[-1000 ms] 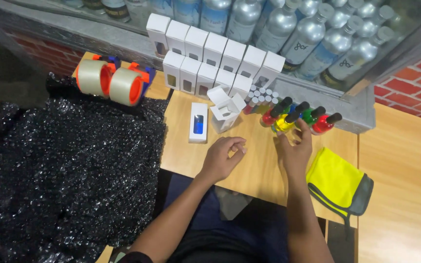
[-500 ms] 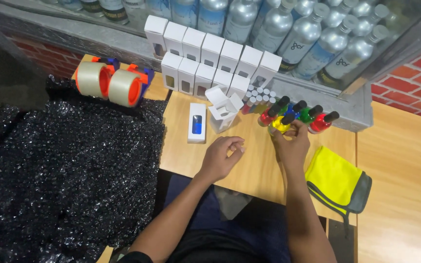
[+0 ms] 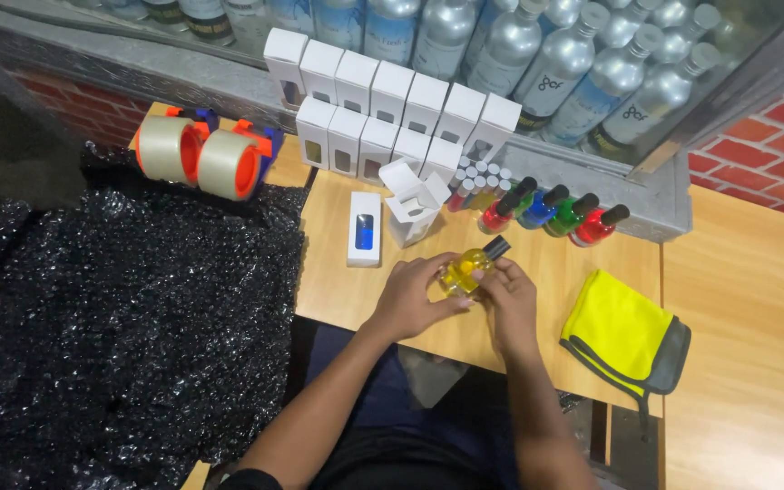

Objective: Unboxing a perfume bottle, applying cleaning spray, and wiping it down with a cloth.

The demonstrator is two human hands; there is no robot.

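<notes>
Both my hands hold a small yellow bottle [image 3: 465, 267] with a black cap over the wooden table [image 3: 583, 272]. My left hand [image 3: 415, 295] cups it from the left and below. My right hand [image 3: 512, 295] grips it from the right. Just beyond stands an open white box [image 3: 417, 209] with its flap up. A closed white box with a blue window [image 3: 365, 229] lies flat to its left. A row of red, blue, green and red bottles [image 3: 551, 214] with black caps stands behind my hands.
Two rows of white boxes [image 3: 392, 109] and several small vials [image 3: 478, 177] stand at the back, silver bottles [image 3: 537, 50] behind glass. Two tape dispensers [image 3: 197, 156] sit at left above black bubble wrap [image 3: 120, 318]. A yellow cloth [image 3: 623, 331] lies right.
My right hand lifted the yellow bottle out of the row and carried it toward me. My left hand came up and closed on it too.
</notes>
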